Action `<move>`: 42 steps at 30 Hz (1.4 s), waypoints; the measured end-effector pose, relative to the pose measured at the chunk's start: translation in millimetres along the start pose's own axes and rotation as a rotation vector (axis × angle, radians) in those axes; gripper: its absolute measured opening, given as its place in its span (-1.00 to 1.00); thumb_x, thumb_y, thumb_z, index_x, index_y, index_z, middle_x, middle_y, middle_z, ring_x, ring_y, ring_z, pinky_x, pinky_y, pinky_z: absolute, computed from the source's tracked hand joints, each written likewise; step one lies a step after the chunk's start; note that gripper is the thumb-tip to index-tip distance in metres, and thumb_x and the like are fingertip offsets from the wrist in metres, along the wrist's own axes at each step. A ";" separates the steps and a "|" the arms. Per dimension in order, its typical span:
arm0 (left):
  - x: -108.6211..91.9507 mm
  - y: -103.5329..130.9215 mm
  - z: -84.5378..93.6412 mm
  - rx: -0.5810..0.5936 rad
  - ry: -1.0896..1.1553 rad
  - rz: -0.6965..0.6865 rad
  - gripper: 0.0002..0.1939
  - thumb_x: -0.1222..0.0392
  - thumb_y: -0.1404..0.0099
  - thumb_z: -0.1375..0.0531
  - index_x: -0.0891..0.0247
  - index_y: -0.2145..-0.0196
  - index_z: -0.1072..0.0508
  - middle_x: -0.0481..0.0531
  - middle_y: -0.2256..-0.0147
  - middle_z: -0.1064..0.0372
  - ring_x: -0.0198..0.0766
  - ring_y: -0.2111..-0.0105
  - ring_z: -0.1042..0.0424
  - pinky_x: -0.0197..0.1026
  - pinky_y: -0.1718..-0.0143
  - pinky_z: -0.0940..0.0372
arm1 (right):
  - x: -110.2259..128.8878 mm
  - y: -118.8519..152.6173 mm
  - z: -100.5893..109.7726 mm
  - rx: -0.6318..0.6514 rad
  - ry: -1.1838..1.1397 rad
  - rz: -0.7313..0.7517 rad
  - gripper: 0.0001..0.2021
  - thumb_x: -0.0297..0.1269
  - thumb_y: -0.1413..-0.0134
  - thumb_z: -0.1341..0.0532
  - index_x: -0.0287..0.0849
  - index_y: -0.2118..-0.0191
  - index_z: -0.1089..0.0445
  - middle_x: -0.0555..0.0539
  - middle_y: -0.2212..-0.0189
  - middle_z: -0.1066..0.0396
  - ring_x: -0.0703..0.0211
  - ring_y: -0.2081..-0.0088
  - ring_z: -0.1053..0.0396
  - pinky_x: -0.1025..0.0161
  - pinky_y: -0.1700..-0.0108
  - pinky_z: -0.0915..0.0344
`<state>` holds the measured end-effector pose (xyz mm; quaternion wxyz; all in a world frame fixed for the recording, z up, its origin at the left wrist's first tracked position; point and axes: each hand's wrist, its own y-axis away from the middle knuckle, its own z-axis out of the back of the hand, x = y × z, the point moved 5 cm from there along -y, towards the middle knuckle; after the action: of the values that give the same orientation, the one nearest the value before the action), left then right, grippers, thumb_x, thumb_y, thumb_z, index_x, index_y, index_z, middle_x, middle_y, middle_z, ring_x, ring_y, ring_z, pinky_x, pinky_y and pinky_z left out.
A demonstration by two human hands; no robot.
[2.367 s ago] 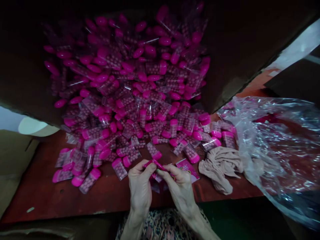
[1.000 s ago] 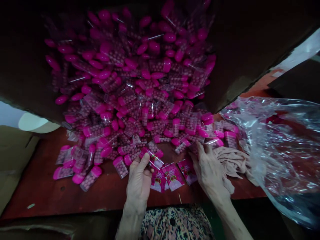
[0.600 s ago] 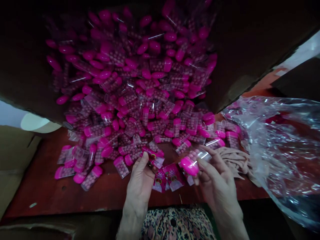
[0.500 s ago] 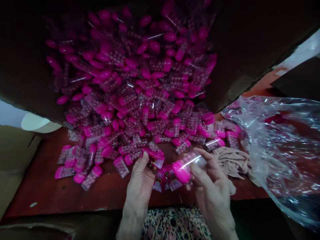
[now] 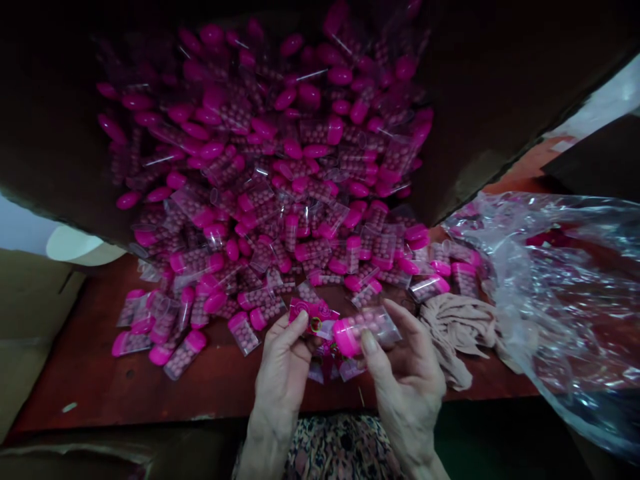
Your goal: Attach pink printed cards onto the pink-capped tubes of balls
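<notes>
Between thumb and fingers, my left hand (image 5: 286, 360) pinches a pink printed label (image 5: 313, 315) near the front of the red table. My right hand (image 5: 407, 373) grips a clear container (image 5: 367, 327) of pink balls, its pink cap pointing left against the label's right side. Beneath the two hands lie more pink labels (image 5: 350, 369), partly covered. Just beyond is a large heap of similar pink-capped containers (image 5: 305, 193), spilling out of a dark box.
The dark box's walls (image 5: 500, 87) rise on both sides of the heap. A beige cloth (image 5: 457, 330) lies right of my right hand, beside a clear plastic bag (image 5: 575, 300). A white round object (image 5: 80, 245) and cardboard (image 5: 30, 320) are at the left.
My right hand has moved left with the container, bringing its cap up to the label. The label in my left hand is now turned flatter and shifted slightly right.
</notes>
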<state>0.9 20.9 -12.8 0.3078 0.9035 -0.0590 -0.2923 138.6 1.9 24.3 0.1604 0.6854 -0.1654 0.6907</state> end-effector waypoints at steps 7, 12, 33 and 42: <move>6.8 -2.2 5.3 -0.095 0.059 0.048 -0.94 0.31 -0.02 -0.32 0.35 0.50 -0.50 0.03 0.49 -0.50 -0.34 0.49 -0.43 -0.31 0.39 -0.32 | 0.7 2.4 1.9 -0.058 -0.006 0.046 -0.64 -0.32 0.01 -0.25 -0.12 0.04 -0.31 -0.12 0.14 -0.42 0.12 0.26 -0.45 0.16 0.24 -0.44; 9.2 -3.0 4.8 -0.078 0.048 0.043 -0.88 0.24 -0.02 -0.32 0.35 0.49 -0.49 0.04 0.46 -0.50 -0.31 0.46 -0.44 -0.28 0.33 -0.31 | 0.8 7.5 1.4 -0.071 -0.047 0.096 -0.63 -0.35 0.01 -0.24 -0.09 0.02 -0.30 -0.10 0.19 -0.44 0.12 0.27 -0.46 0.18 0.27 -0.45; 3.5 -6.0 3.5 0.007 -0.118 -0.051 -0.86 0.22 0.03 -0.35 0.31 0.50 -0.49 -0.05 0.55 -0.47 -0.36 0.54 -0.40 -0.30 0.40 -0.31 | -14.7 10.4 -6.9 0.090 0.006 0.268 -0.57 -0.45 -0.04 -0.18 -0.07 -0.06 -0.23 -0.11 0.14 -0.39 0.10 0.18 -0.41 0.11 0.17 -0.43; 2.4 -10.0 12.5 -0.003 -0.184 -0.063 -0.85 0.21 0.07 -0.37 0.32 0.54 -0.50 -0.07 0.60 -0.43 -0.46 0.64 -0.32 -0.41 0.59 -0.21 | -28.3 4.1 -10.2 0.042 -0.032 0.189 -0.61 -0.38 -0.09 -0.16 -0.05 -0.06 -0.22 -0.11 0.15 -0.40 0.15 0.23 -0.42 0.15 0.22 -0.43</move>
<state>-4.9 21.7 -27.9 0.2933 0.8738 -0.0579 -0.3835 127.9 3.0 -4.2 0.0775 0.6809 -0.2171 0.6952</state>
